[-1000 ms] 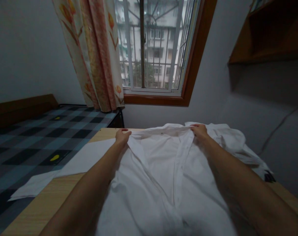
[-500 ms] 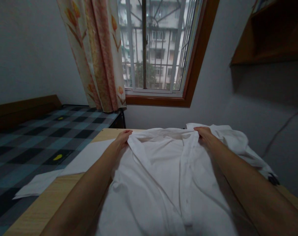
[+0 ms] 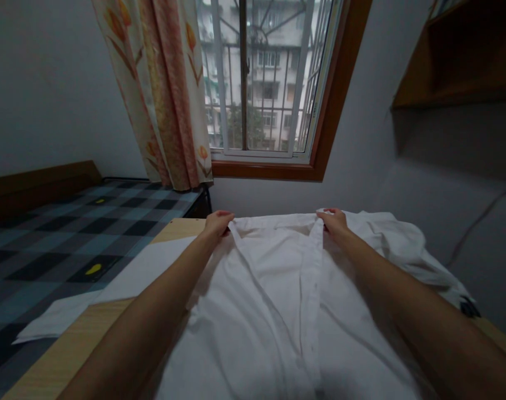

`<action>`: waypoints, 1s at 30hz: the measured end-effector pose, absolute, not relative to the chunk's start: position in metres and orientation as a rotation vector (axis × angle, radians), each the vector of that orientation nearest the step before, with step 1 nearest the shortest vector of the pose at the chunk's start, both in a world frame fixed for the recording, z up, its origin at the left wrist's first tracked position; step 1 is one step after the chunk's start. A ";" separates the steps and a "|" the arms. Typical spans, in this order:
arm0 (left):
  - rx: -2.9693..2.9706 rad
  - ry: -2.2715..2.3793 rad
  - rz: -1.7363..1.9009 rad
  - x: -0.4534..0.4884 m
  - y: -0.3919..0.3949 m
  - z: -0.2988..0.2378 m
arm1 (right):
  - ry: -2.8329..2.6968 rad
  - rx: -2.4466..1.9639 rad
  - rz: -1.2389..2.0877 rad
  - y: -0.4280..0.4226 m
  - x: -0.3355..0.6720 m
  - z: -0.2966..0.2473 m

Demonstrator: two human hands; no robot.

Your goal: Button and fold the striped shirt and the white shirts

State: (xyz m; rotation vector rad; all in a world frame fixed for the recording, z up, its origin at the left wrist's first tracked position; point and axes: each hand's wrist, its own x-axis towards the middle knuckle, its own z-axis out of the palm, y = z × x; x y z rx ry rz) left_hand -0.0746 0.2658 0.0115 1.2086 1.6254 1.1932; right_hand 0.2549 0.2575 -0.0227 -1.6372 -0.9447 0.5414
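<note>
A white button-up shirt [image 3: 261,300] lies spread over the wooden table, its front placket running toward me and its collar end at the far side. My left hand [image 3: 219,223] pinches the left corner of the collar edge. At the right corner, my right hand [image 3: 333,221] grips the same edge between thumb and fingers. The edge is stretched fairly straight between both hands. A white sleeve [image 3: 140,272] reaches out at the left, its cuff end past the table's edge. The near end of the shirt runs out of view.
The wooden tabletop [image 3: 75,341] shows at the left. Beside it is a bed with a checked cover [image 3: 65,244]. More crumpled white cloth [image 3: 397,236] lies at the right. Behind are a curtain [image 3: 169,105] and a window [image 3: 269,94]; a wooden shelf [image 3: 457,72] hangs upper right.
Both hands have moved closer together and slightly up, still holding the collar edge. That edge now looks straighter and a little raised.
</note>
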 end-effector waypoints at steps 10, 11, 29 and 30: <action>1.479 1.696 1.128 0.019 0.296 -0.044 | -1.106 -1.891 0.372 0.302 0.169 -0.038; 1.551 1.668 1.096 0.020 0.290 -0.050 | -1.157 -1.884 0.384 0.301 0.162 -0.044; 2.386 1.615 0.674 -0.047 0.310 -0.035 | -1.588 -1.909 0.370 0.289 0.233 -0.023; 2.463 1.579 0.611 -0.045 0.311 -0.044 | -1.610 -1.900 0.319 0.291 0.231 -0.028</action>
